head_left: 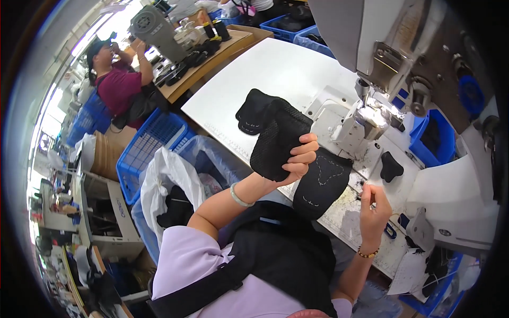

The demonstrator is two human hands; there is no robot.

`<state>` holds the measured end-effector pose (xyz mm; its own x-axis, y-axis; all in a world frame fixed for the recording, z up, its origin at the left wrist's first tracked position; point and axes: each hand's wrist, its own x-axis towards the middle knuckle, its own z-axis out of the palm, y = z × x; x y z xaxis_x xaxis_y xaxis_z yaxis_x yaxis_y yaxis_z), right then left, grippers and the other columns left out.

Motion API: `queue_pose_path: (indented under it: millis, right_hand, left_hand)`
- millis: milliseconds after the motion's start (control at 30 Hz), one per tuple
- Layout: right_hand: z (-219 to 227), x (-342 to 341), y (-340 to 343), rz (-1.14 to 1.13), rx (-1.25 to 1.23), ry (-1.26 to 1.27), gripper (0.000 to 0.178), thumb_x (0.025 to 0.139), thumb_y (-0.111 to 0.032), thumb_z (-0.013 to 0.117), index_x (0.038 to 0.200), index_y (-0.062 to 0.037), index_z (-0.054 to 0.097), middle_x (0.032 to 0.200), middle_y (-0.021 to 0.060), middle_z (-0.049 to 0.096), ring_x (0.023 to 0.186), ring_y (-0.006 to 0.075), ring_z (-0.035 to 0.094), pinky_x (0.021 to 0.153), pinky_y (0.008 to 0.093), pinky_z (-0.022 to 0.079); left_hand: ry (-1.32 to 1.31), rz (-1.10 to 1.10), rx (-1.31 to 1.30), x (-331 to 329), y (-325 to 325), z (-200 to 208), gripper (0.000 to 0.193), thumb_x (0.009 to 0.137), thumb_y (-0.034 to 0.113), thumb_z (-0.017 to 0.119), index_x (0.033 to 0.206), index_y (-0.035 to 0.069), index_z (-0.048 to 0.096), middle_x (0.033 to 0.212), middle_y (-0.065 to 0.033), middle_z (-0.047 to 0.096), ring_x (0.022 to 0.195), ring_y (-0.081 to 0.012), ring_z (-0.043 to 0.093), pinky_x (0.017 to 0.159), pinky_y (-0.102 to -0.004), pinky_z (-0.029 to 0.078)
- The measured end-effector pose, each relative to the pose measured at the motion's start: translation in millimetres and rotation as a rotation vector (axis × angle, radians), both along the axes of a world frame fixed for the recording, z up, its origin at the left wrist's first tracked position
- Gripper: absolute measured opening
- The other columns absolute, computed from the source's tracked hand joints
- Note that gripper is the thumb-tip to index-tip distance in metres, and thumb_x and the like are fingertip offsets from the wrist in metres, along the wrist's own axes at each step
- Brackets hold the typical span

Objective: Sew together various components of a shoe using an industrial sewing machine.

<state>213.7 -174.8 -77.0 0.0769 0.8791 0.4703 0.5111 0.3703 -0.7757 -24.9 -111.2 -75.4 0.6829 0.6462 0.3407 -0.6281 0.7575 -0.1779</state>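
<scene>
My left hand (301,161) is closed around the edge of a black mesh fabric piece (278,140), lifted over the white table (222,106). Another black piece (257,111) with short white stitch marks shows at its far left; I cannot tell whether the two are joined. Beside my left hand lies a black fabric panel (323,185) with dashed white stitching, overhanging the near edge. My right hand (374,212) is raised with thumb and fingers pinched together; anything between them is too small to see. Just beyond it rests a small three-lobed black piece (392,167).
A sewing machine head (371,114) stands over the table at the right. Blue bins sit behind it (432,138) and left of the table (151,143). A white plastic bag (169,180) is at my left. Beyond, another person (119,85) sits at another machine (159,34).
</scene>
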Motion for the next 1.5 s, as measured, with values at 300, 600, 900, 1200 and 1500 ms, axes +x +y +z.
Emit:
queue_pose_path:
  millis: [300, 600, 900, 1200, 1500]
  right_hand:
    - [-9.9, 3.0, -11.2, 0.073, 0.113, -0.048, 0.009, 0.082, -0.007, 0.064, 0.076, -0.0028, 0.058, 0.062, 0.0074, 0.053, 0.050, 0.0177, 0.048, 0.047, 0.0292, 0.038]
    - [-11.2, -5.4, -4.9, 0.055, 0.141, -0.121, 0.012, 0.083, -0.009, 0.063, 0.075, -0.0029, 0.057, 0.061, 0.0069, 0.053, 0.049, 0.0180, 0.047, 0.046, 0.0297, 0.037]
    - [-21.0, 9.7, 12.2, -0.329, 0.072, -0.232, 0.011, 0.085, -0.007, 0.060, 0.094, -0.0009, 0.057, 0.088, 0.0107, 0.058, 0.080, 0.0232, 0.055, 0.072, 0.0327, 0.045]
    - [-15.2, 44.9, 62.3, -0.364, -0.024, -0.497, 0.023, 0.083, -0.010, 0.063, 0.098, 0.0030, 0.052, 0.101, 0.0147, 0.054, 0.096, 0.0318, 0.051, 0.085, 0.0382, 0.042]
    - [-23.7, 44.3, 66.0, -0.423, -0.016, -0.348, 0.016, 0.083, -0.008, 0.062, 0.088, 0.0051, 0.054, 0.095, 0.0144, 0.058, 0.090, 0.0313, 0.054, 0.080, 0.0375, 0.043]
  left_hand:
    - [1.504, 1.022, 0.111, -39.8, 12.0, 12.6, 0.017, 0.086, 0.017, 0.061, 0.089, 0.001, 0.063, 0.086, -0.0073, 0.065, 0.067, -0.0122, 0.062, 0.058, -0.0226, 0.050]
    - [1.850, 1.306, 0.102, -157.6, 78.6, -16.4, 0.030, 0.086, 0.021, 0.063, 0.098, -0.007, 0.063, 0.083, -0.0099, 0.066, 0.070, -0.0152, 0.063, 0.062, -0.0250, 0.049]
    - [2.756, 1.432, 0.694, -154.6, 100.2, -65.0, 0.050, 0.087, 0.026, 0.056, 0.130, 0.004, 0.042, 0.115, -0.0222, 0.053, 0.104, -0.0371, 0.052, 0.089, -0.0486, 0.040]
    - [1.573, 1.229, 1.574, -30.3, 17.6, -16.8, 0.027, 0.079, 0.009, 0.066, 0.103, -0.002, 0.059, 0.110, -0.0169, 0.054, 0.103, -0.0331, 0.052, 0.088, -0.0369, 0.044]
    - [1.641, 0.956, 1.791, -7.3, 35.2, -35.6, 0.044, 0.078, 0.025, 0.069, 0.108, -0.004, 0.054, 0.101, -0.0160, 0.047, 0.097, -0.0313, 0.043, 0.087, -0.0369, 0.039]
